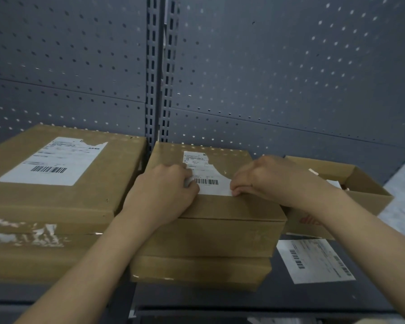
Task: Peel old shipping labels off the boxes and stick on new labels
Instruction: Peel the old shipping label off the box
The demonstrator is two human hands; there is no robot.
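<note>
On the dark shelf (pixel 278 298), a flat white sheet (pixel 313 260) lies beside stacked brown cardboard boxes (pixel 208 239). The top box (pixel 232 209) wears a torn white label (pixel 208 181). The left hand (pixel 164 192) curls its fingers over the label's left edge; the right hand (pixel 264 181) pinches its near corner. Behind, a grey wall (pixel 290 66) has round holes.

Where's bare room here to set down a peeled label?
Bare dark shelf lies in front of the middle stack, left of the loose label sheet. The left box's near edge is bare cardboard. Crowded: left hand and right hand on the middle stack's label; open box beside it.
</note>
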